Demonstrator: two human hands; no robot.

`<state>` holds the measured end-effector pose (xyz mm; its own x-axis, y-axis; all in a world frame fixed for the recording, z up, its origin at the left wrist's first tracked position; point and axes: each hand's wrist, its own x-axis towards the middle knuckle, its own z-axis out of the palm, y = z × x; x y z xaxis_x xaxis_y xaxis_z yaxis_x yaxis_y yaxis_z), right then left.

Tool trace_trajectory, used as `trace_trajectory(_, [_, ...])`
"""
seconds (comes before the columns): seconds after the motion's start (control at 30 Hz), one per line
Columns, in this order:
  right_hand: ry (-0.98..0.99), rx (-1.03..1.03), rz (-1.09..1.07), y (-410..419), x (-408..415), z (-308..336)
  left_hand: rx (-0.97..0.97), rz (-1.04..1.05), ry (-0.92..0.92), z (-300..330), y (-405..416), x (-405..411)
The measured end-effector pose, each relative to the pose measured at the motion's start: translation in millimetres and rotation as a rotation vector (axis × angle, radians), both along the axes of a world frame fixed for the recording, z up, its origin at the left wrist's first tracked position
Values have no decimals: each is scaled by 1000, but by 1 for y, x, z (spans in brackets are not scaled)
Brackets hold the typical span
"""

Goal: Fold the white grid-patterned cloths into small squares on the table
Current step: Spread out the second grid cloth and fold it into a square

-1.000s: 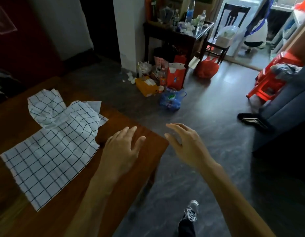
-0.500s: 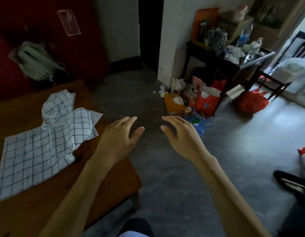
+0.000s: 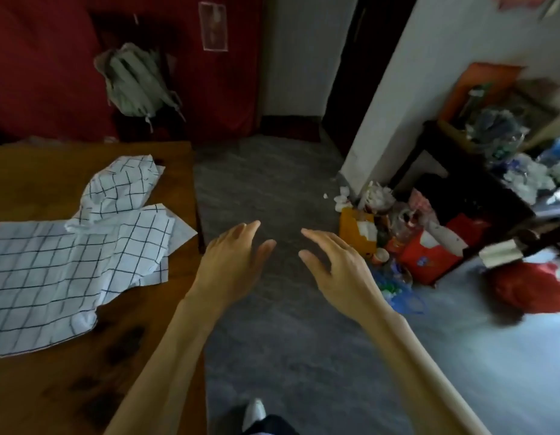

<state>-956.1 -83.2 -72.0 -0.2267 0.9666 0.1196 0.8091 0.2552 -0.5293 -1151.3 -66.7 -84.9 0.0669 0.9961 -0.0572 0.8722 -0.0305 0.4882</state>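
1. Head view looks down on a brown wooden worktop [image 3: 84,365], which serves as the landmark.
2. On the worktop lie the white grid-patterned cloths [image 3: 68,265]: one large cloth is spread loosely with creases toward the near side, and a crumpled, bunched cloth [image 3: 121,186] sits at the far side of it, overlapping its edge.
3. A corner of cloth reaches the worktop's right edge.
4. The left hand [image 3: 231,262] hovers just off the worktop's right edge, above the grey floor [image 3: 272,189], fingers extended and relaxed, the grip holding nothing.
5. The right hand [image 3: 338,271] hovers farther right of the worktop, also over the floor, fingers loosely spread, the grip empty as well.
6. Neither hand touches the cloths; the left one is near the cloth corner, the right one well apart from it.
7. Beyond the worktop's far edge a pale green bag [image 3: 134,83] hangs against a dark red surface.
8. Well to the right of the worktop, a clutter of bags and boxes, including a red bag [image 3: 429,259], sits on the floor by a dark side table [image 3: 479,196].
9. A white shoe [image 3: 255,412] shows on the floor beside the worktop's near right corner.
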Motion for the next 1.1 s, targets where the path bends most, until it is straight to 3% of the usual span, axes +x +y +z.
trace_trajectory(0.37, [-22, 40, 427, 181, -72, 11, 185, 425, -12, 18, 73, -42])
trace_trajectory(0.7, [30, 5, 854, 323, -118, -14, 144, 802, 143, 4, 155, -44])
trace_trajectory(1.1, [57, -145, 1150, 424, -168, -37, 113, 1162, 105, -8, 231, -39])
